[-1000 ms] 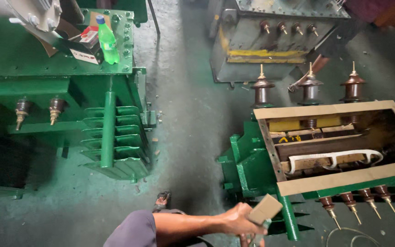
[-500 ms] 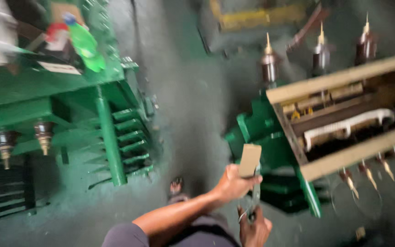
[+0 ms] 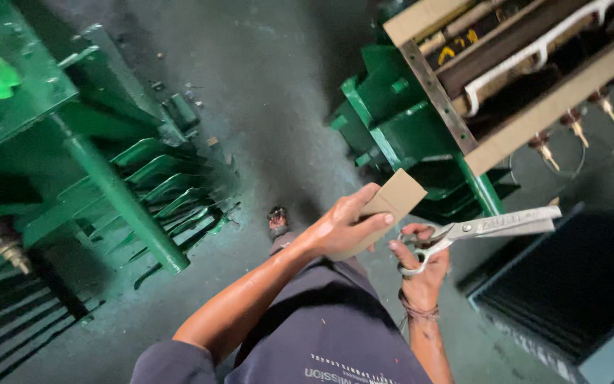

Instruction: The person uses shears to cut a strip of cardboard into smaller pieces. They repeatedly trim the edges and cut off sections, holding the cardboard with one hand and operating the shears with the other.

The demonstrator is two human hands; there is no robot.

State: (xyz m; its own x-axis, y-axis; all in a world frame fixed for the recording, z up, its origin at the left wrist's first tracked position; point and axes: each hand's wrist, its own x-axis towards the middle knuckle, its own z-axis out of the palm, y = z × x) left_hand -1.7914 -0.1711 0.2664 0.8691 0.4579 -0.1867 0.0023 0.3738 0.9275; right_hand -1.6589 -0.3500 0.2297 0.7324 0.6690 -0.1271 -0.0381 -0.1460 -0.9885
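My left hand [image 3: 342, 226] pinches a piece of cardboard [image 3: 391, 203] between thumb and fingers, in front of my chest. Just beside it, my right hand [image 3: 424, 267] grips scissors [image 3: 481, 229], blades nearly closed, pointing right, away from the cardboard.

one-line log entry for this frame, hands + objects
left hand: holds cardboard piece | right hand: holds scissors, blades closed | apart from cardboard | background: green transformer tank, concrete floor

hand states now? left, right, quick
Left hand: closed on the flat brown cardboard piece.
Right hand: closed on the silver metal scissors, fingers through the handles.
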